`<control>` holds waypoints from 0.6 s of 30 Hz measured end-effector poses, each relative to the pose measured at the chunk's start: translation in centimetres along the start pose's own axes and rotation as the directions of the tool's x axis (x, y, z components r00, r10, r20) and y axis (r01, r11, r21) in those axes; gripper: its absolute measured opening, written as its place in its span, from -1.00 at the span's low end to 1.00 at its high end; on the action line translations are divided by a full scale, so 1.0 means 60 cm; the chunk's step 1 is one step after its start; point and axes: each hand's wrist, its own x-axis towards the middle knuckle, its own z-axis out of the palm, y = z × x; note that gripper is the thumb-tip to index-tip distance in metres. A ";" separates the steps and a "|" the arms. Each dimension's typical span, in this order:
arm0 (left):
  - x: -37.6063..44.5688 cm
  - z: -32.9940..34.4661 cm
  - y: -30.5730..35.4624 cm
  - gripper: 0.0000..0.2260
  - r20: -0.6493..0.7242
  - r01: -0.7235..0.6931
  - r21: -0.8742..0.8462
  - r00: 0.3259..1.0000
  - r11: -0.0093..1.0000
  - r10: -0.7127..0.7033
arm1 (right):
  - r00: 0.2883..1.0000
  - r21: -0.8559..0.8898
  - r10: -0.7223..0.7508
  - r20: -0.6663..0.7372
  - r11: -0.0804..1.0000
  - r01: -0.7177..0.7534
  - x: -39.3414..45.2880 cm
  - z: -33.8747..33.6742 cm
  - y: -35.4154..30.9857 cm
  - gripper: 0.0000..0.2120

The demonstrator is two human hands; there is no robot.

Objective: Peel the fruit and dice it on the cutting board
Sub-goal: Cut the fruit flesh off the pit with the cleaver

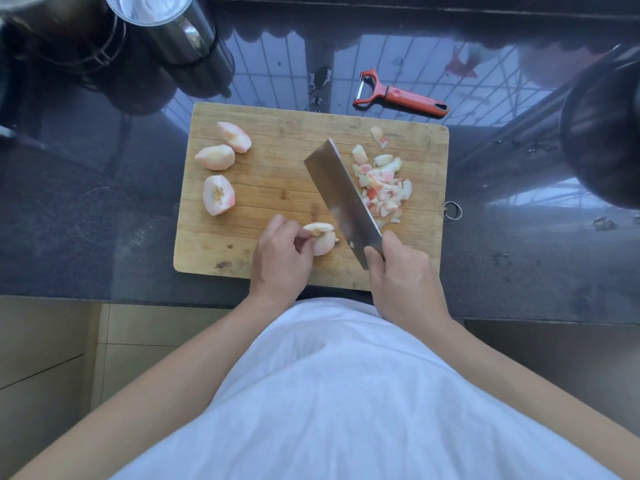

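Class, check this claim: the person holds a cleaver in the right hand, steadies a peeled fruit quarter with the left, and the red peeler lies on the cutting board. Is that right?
Not quite. The head view shows the red peeler on the dark countertop beyond the cutting board, not on it. The rest stands: the right hand grips the cleaver, and the left hand steadies the peeled fruit quarter.

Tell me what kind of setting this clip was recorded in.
Most likely a home kitchen: a wooden cutting board on a dark polished countertop, a red peeler beside it, and steel containers at the back.
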 end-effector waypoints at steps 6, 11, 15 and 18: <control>0.002 -0.005 0.007 -0.92 0.012 0.002 0.023 1.000 1.000 -0.002 | 0.989 -0.206 -0.142 0.034 0.968 0.146 0.006 0.014 -0.001 -0.77; 0.002 -0.008 0.008 -0.92 0.028 0.003 0.032 1.000 0.999 -0.004 | 0.982 -0.229 -0.189 0.013 0.955 0.187 0.004 0.013 0.003 -0.72; 0.005 -0.008 0.009 -0.94 0.030 0.005 0.040 1.000 0.999 -0.007 | 0.976 -0.271 -0.217 -0.012 0.940 0.205 -0.007 0.011 0.013 -0.66; 0.007 -0.005 0.009 -0.94 0.029 0.007 0.041 1.000 0.999 -0.009 | 0.977 -0.319 -0.211 -0.001 0.927 0.200 -0.011 0.014 0.017 -0.62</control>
